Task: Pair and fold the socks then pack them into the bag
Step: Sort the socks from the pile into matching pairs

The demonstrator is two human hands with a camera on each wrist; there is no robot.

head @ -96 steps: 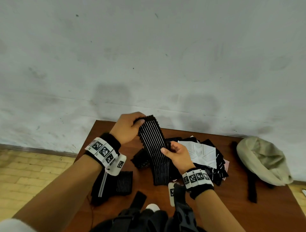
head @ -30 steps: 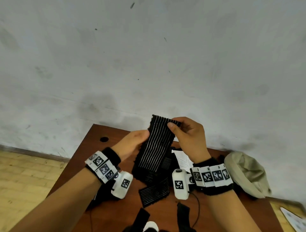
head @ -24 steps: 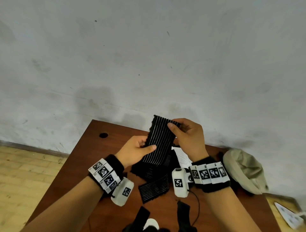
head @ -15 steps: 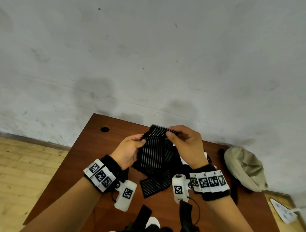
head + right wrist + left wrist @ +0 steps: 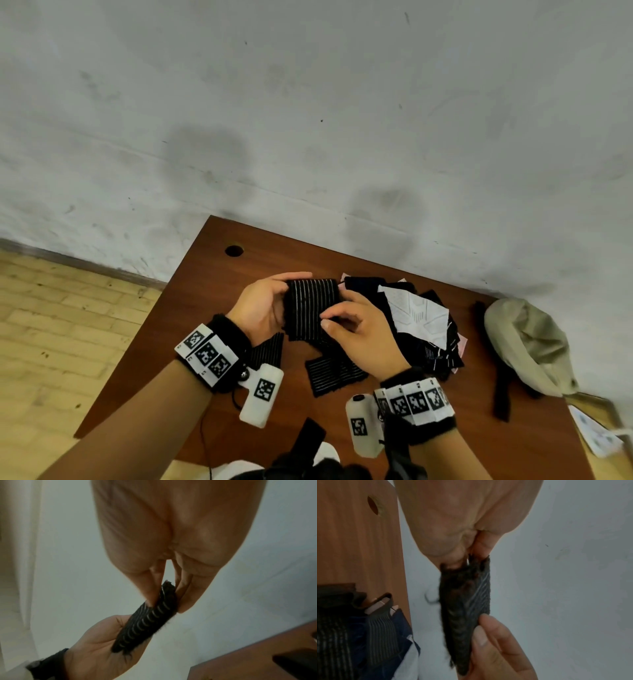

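Note:
A folded black sock with thin white stripes point(image 5: 310, 308) is held above the brown table point(image 5: 205, 284) between both hands. My left hand point(image 5: 270, 305) grips its left edge, fingers curled over the top. My right hand point(image 5: 346, 318) pinches its right side with thumb and fingers. The left wrist view shows the striped sock point(image 5: 467, 601) edge-on, pinched at both ends, as does the right wrist view with the sock point(image 5: 147, 620). More striped socks point(image 5: 334, 375) lie on the table below the hands. A beige bag point(image 5: 527, 346) lies at the right.
A pile of dark socks with a white patterned one point(image 5: 418, 315) lies right of my hands. The table has a round hole point(image 5: 234, 250) near its far left corner. A black strap point(image 5: 501, 387) lies beside the bag. The wall stands close behind the table.
The long striped sock, held upright a second ago, has been folded down into a short bundle. Both hands have lowered toward the table, still holding it.

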